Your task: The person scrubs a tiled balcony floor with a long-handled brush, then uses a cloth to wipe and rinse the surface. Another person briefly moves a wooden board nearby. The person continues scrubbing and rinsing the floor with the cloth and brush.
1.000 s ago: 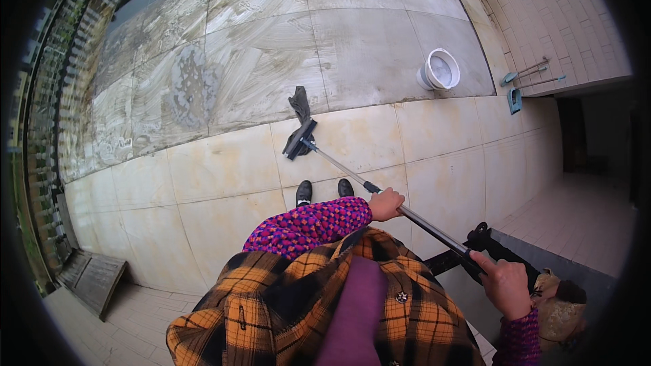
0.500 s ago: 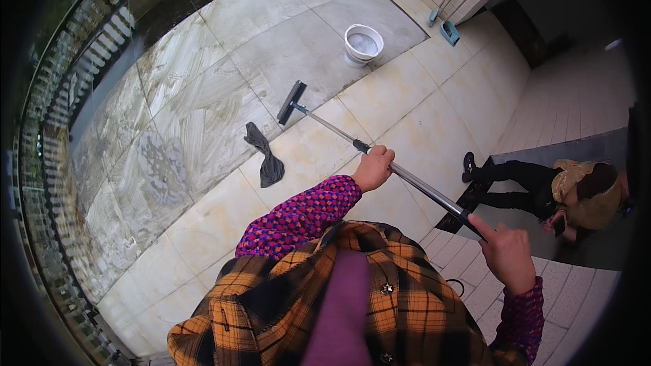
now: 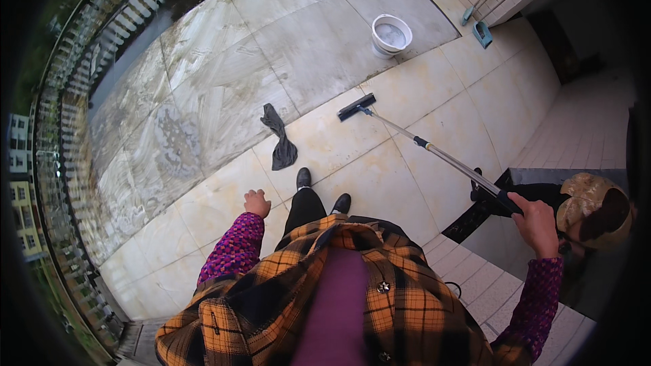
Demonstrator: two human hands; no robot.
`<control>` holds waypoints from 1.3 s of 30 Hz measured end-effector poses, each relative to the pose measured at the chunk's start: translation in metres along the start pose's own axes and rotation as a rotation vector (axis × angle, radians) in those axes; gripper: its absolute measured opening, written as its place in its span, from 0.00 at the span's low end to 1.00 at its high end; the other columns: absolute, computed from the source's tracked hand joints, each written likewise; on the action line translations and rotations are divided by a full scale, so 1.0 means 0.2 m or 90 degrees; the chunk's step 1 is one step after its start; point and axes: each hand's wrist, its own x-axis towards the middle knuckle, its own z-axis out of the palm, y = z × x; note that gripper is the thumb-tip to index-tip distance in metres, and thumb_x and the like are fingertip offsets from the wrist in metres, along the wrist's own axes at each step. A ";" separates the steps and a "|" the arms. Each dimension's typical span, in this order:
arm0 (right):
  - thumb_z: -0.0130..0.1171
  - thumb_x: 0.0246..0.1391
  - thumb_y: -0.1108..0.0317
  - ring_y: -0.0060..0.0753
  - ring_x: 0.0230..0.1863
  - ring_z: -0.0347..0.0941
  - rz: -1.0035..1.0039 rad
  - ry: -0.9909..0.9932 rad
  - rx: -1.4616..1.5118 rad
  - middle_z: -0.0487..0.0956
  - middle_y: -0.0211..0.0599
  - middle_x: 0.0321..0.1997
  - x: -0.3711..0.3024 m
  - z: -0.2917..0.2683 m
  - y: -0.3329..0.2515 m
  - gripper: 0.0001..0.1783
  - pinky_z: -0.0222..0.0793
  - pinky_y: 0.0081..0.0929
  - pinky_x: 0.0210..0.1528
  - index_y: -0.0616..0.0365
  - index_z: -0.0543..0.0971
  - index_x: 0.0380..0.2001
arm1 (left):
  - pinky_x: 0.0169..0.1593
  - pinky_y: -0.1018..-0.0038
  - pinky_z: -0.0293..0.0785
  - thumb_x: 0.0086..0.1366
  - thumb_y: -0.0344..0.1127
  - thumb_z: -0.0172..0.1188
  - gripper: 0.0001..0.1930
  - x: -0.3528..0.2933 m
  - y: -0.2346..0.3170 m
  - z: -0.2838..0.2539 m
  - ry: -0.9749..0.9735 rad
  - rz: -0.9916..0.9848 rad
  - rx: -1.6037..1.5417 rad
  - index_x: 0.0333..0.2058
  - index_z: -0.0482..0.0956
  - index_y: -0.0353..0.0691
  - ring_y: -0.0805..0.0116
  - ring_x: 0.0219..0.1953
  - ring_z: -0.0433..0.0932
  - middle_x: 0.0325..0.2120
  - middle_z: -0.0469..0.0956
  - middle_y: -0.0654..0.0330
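Observation:
My right hand (image 3: 537,225) is wrapped around the grip end of a long-handled squeegee (image 3: 453,160). Its silver pole slants up to the left, and its wide dark head (image 3: 357,106) is over the pale tiles near the border of the dirty, wet floor. Nothing is in my left hand (image 3: 257,203); it hangs off the pole at the left, its fingers slightly bent and apart. A dark, crumpled cloth (image 3: 278,137) lies across the border of the wet floor, beyond my left hand. Farther off stands a white bucket (image 3: 391,35) with greyish liquid inside.
My black shoes (image 3: 304,177) stand on the tiles. A person (image 3: 588,210) in dark trousers is at the right, near a dark mat (image 3: 468,219). A teal dustpan (image 3: 482,34) and broom rest by the far wall. A white balustrade (image 3: 71,112) borders the left.
My left hand has let go of the pole and moved down to the left. The squeegee head has shifted right, off the wet floor's side. My right hand still grips the handle, slightly farther right.

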 end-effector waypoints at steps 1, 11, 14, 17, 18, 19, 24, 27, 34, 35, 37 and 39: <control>0.63 0.40 0.74 0.52 0.35 0.77 0.034 -0.032 0.026 0.79 0.50 0.28 0.04 -0.03 0.03 0.25 0.72 0.44 0.40 0.46 0.80 0.47 | 0.51 0.53 0.73 0.55 0.42 0.63 0.20 -0.02 -0.15 0.01 -0.024 -0.088 0.002 0.46 0.76 0.42 0.47 0.54 0.66 0.48 0.70 0.49; 0.56 0.46 0.72 0.50 0.35 0.79 0.121 -0.146 -0.117 0.80 0.47 0.29 0.29 0.27 0.11 0.15 0.72 0.44 0.40 0.51 0.79 0.41 | 0.49 0.57 0.72 0.51 0.48 0.64 0.18 0.48 -0.34 0.05 -0.075 0.065 -0.044 0.33 0.82 0.39 0.49 0.44 0.76 0.34 0.81 0.50; 0.56 0.47 0.72 0.52 0.39 0.78 0.148 -0.124 0.062 0.81 0.47 0.33 0.26 0.50 0.03 0.19 0.71 0.45 0.44 0.47 0.77 0.46 | 0.45 0.59 0.74 0.52 0.43 0.66 0.17 0.71 -0.01 -0.18 -0.006 0.171 -0.141 0.34 0.81 0.36 0.49 0.40 0.78 0.33 0.80 0.46; 0.57 0.49 0.70 0.52 0.43 0.76 0.185 -0.187 0.117 0.81 0.48 0.37 0.02 0.61 0.08 0.26 0.70 0.45 0.49 0.43 0.74 0.55 | 0.44 0.61 0.74 0.56 0.39 0.64 0.14 0.74 0.26 -0.34 0.063 0.266 -0.296 0.36 0.80 0.35 0.50 0.40 0.78 0.34 0.79 0.47; 0.57 0.49 0.70 0.52 0.44 0.76 0.192 -0.186 0.144 0.81 0.48 0.38 -0.08 0.63 0.12 0.27 0.69 0.45 0.50 0.42 0.74 0.56 | 0.44 0.61 0.73 0.56 0.38 0.64 0.13 0.73 0.30 -0.35 0.086 0.322 -0.344 0.37 0.80 0.35 0.50 0.40 0.78 0.33 0.79 0.47; 0.57 0.50 0.69 0.50 0.45 0.75 0.180 -0.135 0.162 0.80 0.48 0.39 -0.20 0.63 0.19 0.26 0.69 0.45 0.52 0.44 0.75 0.55 | 0.44 0.61 0.73 0.56 0.37 0.63 0.13 0.71 0.32 -0.34 0.106 0.349 -0.331 0.37 0.79 0.36 0.51 0.39 0.78 0.32 0.79 0.48; 0.61 0.46 0.65 0.49 0.38 0.77 0.256 -0.162 0.048 0.81 0.45 0.32 -0.77 0.66 0.44 0.20 0.71 0.44 0.46 0.45 0.81 0.46 | 0.42 0.60 0.76 0.52 0.45 0.66 0.18 0.64 0.02 -0.01 -0.012 0.300 -0.186 0.34 0.80 0.36 0.50 0.37 0.80 0.30 0.81 0.47; 0.61 0.44 0.64 0.47 0.34 0.78 0.269 -0.176 -0.011 0.81 0.42 0.28 -1.04 0.76 0.55 0.17 0.72 0.44 0.42 0.44 0.82 0.41 | 0.41 0.60 0.77 0.49 0.49 0.68 0.21 0.59 -0.27 0.21 -0.072 0.147 0.029 0.33 0.81 0.36 0.49 0.36 0.80 0.28 0.81 0.47; 0.60 0.40 0.65 0.46 0.35 0.78 0.314 -0.193 -0.009 0.81 0.39 0.27 -1.52 1.19 0.82 0.14 0.72 0.44 0.40 0.40 0.83 0.35 | 0.41 0.60 0.76 0.49 0.49 0.68 0.21 0.56 -0.25 0.29 -0.131 0.153 0.057 0.34 0.81 0.36 0.49 0.36 0.80 0.28 0.81 0.46; 0.60 0.40 0.65 0.46 0.36 0.78 0.324 -0.185 0.008 0.81 0.39 0.28 -1.58 1.26 0.87 0.14 0.72 0.44 0.40 0.40 0.84 0.34 | 0.41 0.60 0.76 0.50 0.49 0.68 0.21 0.56 -0.18 0.27 -0.129 0.175 0.051 0.34 0.81 0.36 0.48 0.36 0.80 0.28 0.81 0.46; 0.60 0.40 0.66 0.45 0.38 0.78 0.361 -0.205 0.006 0.81 0.38 0.28 -1.66 1.42 0.94 0.13 0.72 0.43 0.41 0.41 0.84 0.34 | 0.41 0.59 0.76 0.50 0.49 0.68 0.21 0.56 -0.05 0.23 -0.124 0.213 0.038 0.34 0.81 0.36 0.48 0.36 0.80 0.28 0.81 0.46; 0.61 0.41 0.66 0.43 0.39 0.78 0.421 -0.283 -0.046 0.82 0.36 0.30 -1.67 1.58 1.01 0.12 0.71 0.44 0.43 0.43 0.84 0.33 | 0.41 0.59 0.76 0.50 0.49 0.68 0.21 0.55 0.07 0.19 -0.118 0.244 0.027 0.34 0.81 0.36 0.48 0.36 0.80 0.28 0.81 0.46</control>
